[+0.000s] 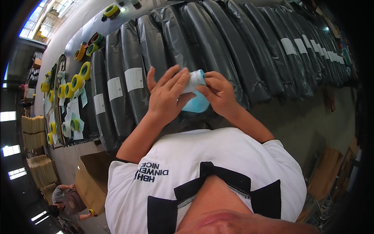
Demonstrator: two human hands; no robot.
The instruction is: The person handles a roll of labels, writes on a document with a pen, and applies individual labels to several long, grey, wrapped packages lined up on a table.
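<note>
In front of my chest I hold a small roll of white labels on light blue backing [193,81]. A loop of the blue backing strip [197,103] hangs below it. My left hand [166,94] grips the roll's left side, thumb beneath and fingers laid across the top. At the other end my right hand [219,93] pinches the roll's edge between thumb and fingers. Just beyond my hands lies a row of long packages wrapped in black plastic [177,37]. Several at the left bear a white label [134,78], and so do others farther right.
Rolls of yellow tape [76,82] and loose paper slips [73,111] lie left of the packages. An orange tape roll [80,52] is farther back. At the lower left a person in striped sleeves [64,202] is beside a large cardboard box [91,177]. Flat cardboard [324,171] leans at the right.
</note>
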